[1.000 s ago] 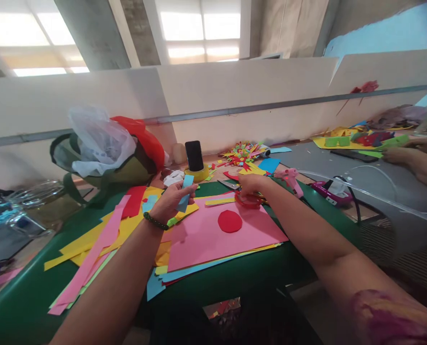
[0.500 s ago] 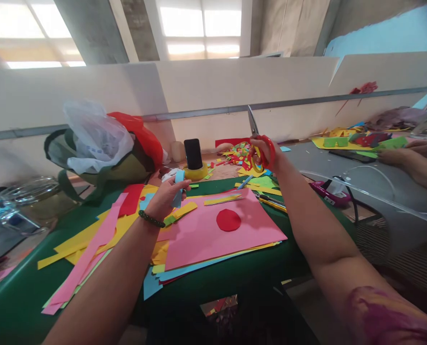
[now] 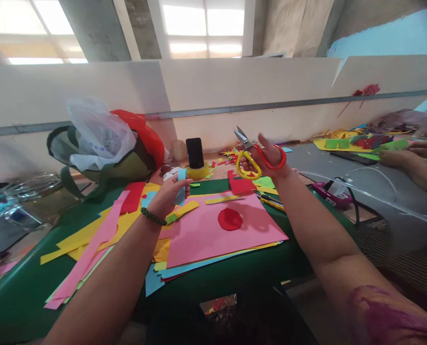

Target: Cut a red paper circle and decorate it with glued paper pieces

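Note:
My left hand (image 3: 170,191) is closed on a light blue paper strip (image 3: 181,184), pinched between thumb and fingers, above the left corner of the pink sheet. My right hand (image 3: 265,155) holds scissors (image 3: 248,146) with one red and one yellow handle, blades pointing up and left and slightly apart. Its fingers are loosely spread about the handles. Just below the scissors is a red paper scrap (image 3: 239,183); I cannot tell whether it rests on the pile. A red paper circle (image 3: 230,219) lies on the pink sheet (image 3: 202,242), which tops a stack of coloured paper.
A phone (image 3: 194,152) leans upright at a yellow tape roll (image 3: 198,171). A bag (image 3: 134,163) with plastic inside stands left. A yellow box cutter (image 3: 271,201) lies right of the pink sheet. At far right are a pink glue gun (image 3: 328,195) and another person's hands (image 3: 396,160).
My right hand has turned and lowered the scissors, which pointed upward before. A red scrap now shows beneath them. My left hand stays nearly still with the blue strip.

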A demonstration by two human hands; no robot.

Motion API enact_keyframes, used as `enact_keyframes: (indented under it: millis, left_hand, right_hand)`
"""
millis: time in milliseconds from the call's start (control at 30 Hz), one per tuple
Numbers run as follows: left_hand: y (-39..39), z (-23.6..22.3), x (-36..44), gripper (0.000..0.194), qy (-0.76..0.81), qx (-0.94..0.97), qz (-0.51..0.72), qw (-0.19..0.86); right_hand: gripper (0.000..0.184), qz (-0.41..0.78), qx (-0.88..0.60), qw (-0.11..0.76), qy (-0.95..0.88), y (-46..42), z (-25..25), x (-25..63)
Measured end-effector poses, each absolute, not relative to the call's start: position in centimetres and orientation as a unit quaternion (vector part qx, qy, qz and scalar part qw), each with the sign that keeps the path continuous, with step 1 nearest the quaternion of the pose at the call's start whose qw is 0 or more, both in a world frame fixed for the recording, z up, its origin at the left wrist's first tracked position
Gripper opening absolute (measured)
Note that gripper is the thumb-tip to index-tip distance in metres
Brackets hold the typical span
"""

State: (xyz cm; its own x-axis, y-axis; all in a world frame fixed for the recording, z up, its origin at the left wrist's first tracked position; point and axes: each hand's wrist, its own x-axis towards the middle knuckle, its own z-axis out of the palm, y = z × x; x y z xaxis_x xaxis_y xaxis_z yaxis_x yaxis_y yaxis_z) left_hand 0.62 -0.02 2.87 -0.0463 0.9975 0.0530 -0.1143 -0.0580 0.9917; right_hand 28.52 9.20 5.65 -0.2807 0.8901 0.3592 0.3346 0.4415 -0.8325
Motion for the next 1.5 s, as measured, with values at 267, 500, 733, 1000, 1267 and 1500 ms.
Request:
enact_keyframes:
  millis: [267, 500, 733, 1000, 1267, 1500]
  left_hand:
    - [0.5, 2.4, -0.1, 0.030, 0.454, 0.485, 0.594, 0.453]
    - [-0.5, 3.7, -0.3, 0.029, 0.423, 0.511, 0.625, 0.412]
    - [-0.7, 3.8, 0.1, 0.030, 0.425, 0.549, 0.609, 0.384]
    - [-0.7, 3.7, -0.1, 0.032, 0.407, 0.555, 0.611, 0.391]
    - [-0.7, 3.7, -0.2, 0.030, 0.404, 0.549, 0.614, 0.398]
    - [-0.7, 3.8, -0.1, 0.029, 0.408, 0.567, 0.603, 0.385]
  right_hand:
    - [0.108, 0.498, -0.350, 0.325, -0.724, 5.4, 6.5, 26.0]
    - [0.105, 0.546, -0.278, 0.226, -0.757, 4.0, 5.4, 25.3]
    - [0.105, 0.627, -0.162, 0.094, -0.756, 4.8, 4.9, 25.2]
    - [0.103, 0.645, -0.075, 0.072, -0.757, 6.0, 3.9, 25.3]
    - [0.101, 0.644, -0.108, 0.075, -0.753, 5.8, 4.1, 25.3]
    - [0.096, 0.651, -0.123, 0.082, -0.745, 4.9, 4.8, 25.4]
